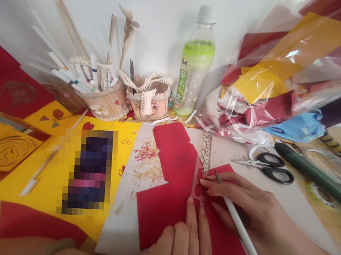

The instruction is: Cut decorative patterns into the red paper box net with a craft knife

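Note:
Red paper (163, 207), cut with notched edges at its upper part and bearing a faint drawn motif, lies before me. A clear stencil ruler (204, 148) rests slantwise on it. My left hand (178, 238) presses on the ruler's lower part with two fingers stretched out, the others bent. Held in my right hand (246, 203) is a white pen (237, 218) with a grey tip, which points at the ruler's right edge. That hand's fingertips also touch the ruler. Under the paper is a pale, stained board (117, 220).
Black-handled scissors (271, 163) lie at right, near a dark green long tool (308, 169). A drink bottle (195, 68) stands behind, beside two decorated holders, one with several pens (81, 77). A plastic bag (264, 90) holds paper scraps. Yellow paper (41, 189) lies left, under a pixelated dark item (90, 172).

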Demonstrator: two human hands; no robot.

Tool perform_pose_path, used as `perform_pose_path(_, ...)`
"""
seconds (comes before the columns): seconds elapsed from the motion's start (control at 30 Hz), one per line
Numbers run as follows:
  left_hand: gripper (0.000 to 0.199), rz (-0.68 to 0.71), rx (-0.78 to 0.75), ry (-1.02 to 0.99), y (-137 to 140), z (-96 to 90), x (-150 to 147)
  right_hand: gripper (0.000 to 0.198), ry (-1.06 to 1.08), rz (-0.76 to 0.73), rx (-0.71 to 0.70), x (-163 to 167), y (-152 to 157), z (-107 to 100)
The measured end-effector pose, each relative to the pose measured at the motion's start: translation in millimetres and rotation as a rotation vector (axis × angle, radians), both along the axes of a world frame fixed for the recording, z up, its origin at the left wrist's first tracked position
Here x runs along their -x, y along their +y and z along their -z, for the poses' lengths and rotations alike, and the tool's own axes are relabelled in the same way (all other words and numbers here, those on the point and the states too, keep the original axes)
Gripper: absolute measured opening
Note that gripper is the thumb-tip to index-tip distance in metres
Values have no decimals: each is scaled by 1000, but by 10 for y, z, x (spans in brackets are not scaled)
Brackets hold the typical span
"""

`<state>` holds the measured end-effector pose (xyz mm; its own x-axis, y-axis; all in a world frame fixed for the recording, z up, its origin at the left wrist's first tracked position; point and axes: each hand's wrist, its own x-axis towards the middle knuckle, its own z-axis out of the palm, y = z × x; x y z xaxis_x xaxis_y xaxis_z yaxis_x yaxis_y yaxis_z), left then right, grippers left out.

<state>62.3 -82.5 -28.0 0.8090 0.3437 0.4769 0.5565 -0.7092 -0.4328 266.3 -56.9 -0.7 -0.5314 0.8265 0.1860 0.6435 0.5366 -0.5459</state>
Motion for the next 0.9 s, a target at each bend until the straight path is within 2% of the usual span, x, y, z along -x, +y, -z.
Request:
perform_pose_path(0.17, 27, -14, -2, 47, -40, 41, 26, 27, 8, 13, -15, -2, 0, -41)
perform_pose_path(0.33, 23, -1, -25, 3, -42, 55, -4, 25, -40, 108, -66, -13, -11, 13)
perform_pose_path(0.47, 21, 22, -6, -21, 5, -9, -40, 25, -22, 62, -122, -43, 38, -39)
perform_pose_path(0.6, 20, 45, 15, -30, 15, 4, -42, 22, 144, 236, -167, 34, 85, -151)
perform_pose_path(0.7, 22, 25, 42, -14, -5, 50, -38, 16, 271, 334, -37, 140, 88, -150)
perform_pose_path(0.77, 23, 20, 56, -10, -14, 64, -38, 15, 310, 328, 65, 192, 87, -114)
perform_pose_path(0.9, 22, 58, 60, 10, -2, 25, -38, 21, 257, 260, 147, 218, 98, -49)
